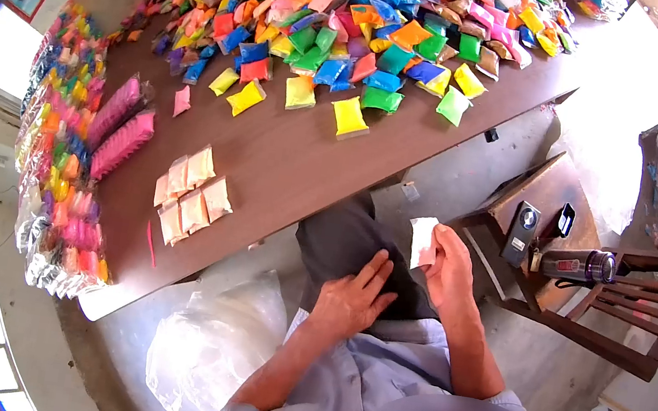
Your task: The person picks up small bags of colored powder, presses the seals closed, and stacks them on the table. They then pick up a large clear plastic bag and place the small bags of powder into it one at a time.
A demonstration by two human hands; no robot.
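Observation:
My right hand is pinched on a small pale packet, held up over my lap beside the table edge. My left hand rests on my dark trousers, its fingers spread, with nothing in it. On the brown table lies a group of several pale peach packets, set close together in rows. A thin pink stick lies to their left. Farther back, a large heap of colorful packets spreads over the table.
Pink packet stacks and bagged colorful packets line the table's left end. A clear plastic bag lies below the table. To the right, a wooden stool holds a phone and a flask, beside a wooden chair.

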